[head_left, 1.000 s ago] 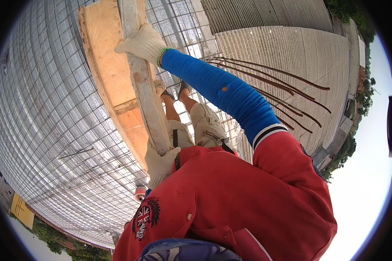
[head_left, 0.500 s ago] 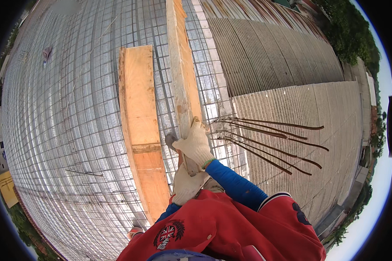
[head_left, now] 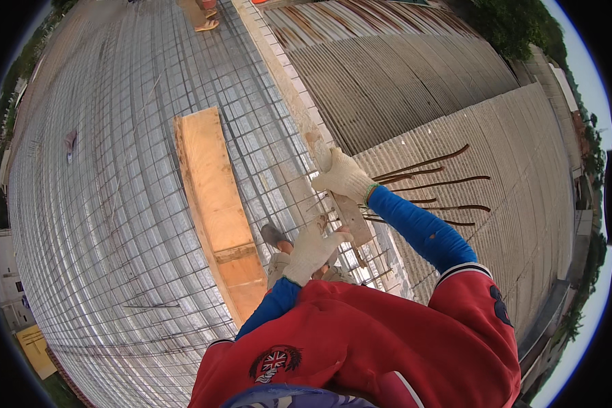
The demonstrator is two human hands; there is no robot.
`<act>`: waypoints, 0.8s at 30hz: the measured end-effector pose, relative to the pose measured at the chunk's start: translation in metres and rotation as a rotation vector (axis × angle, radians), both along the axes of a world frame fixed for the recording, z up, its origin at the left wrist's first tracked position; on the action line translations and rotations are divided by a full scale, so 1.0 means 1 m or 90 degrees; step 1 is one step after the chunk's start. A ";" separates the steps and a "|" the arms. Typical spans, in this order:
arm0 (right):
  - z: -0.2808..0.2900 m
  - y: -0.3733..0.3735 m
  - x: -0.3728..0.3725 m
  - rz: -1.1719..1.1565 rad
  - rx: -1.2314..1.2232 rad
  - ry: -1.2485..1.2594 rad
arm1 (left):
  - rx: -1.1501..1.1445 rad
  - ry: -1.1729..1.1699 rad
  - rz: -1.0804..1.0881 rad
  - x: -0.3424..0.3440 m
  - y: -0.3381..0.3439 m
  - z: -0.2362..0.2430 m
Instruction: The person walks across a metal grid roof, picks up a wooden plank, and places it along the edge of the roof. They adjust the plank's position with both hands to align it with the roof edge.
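My right hand (head_left: 343, 175), in a cream knit glove, is closed on a long, weathered wooden board (head_left: 350, 219) along the right side of the wire mesh. My left hand (head_left: 309, 253), also gloved, is below it beside the board's lower end, fingers apart; whether they touch the wood is unclear. My feet are partly hidden below my hands. A pale plywood form (head_left: 204, 170) lies on the mesh to the left. Several rusty bent rebars (head_left: 449, 178) stick out just right of the board over corrugated sheeting.
Steel mesh (head_left: 102, 204) over metal decking spreads across the left. Corrugated roofs (head_left: 401, 81) border it on the right, with trees (head_left: 517, 27) beyond. At the top, another person's sandalled feet (head_left: 204, 20) stand on the mesh.
The board has moved rightward from beside the plywood to along the mesh's right side. My right hand has shifted right with it; my left hand's fingers have opened. The other person's feet have appeared.
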State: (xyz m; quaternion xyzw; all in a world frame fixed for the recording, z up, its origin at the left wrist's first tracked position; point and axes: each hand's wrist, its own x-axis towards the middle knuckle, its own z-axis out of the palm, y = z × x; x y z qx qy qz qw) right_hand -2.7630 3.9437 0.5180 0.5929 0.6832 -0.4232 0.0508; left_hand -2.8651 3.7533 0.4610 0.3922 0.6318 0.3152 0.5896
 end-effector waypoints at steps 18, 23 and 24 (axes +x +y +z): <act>0.373 0.158 0.080 -0.013 0.146 -0.102 | 0.325 -0.226 0.005 -0.083 0.271 0.107; 0.375 0.245 0.145 0.010 0.251 -0.193 | 0.220 -0.106 -0.050 -0.110 0.311 0.043; 0.365 0.262 0.162 0.007 0.249 -0.201 | 0.207 -0.092 -0.045 -0.114 0.315 0.021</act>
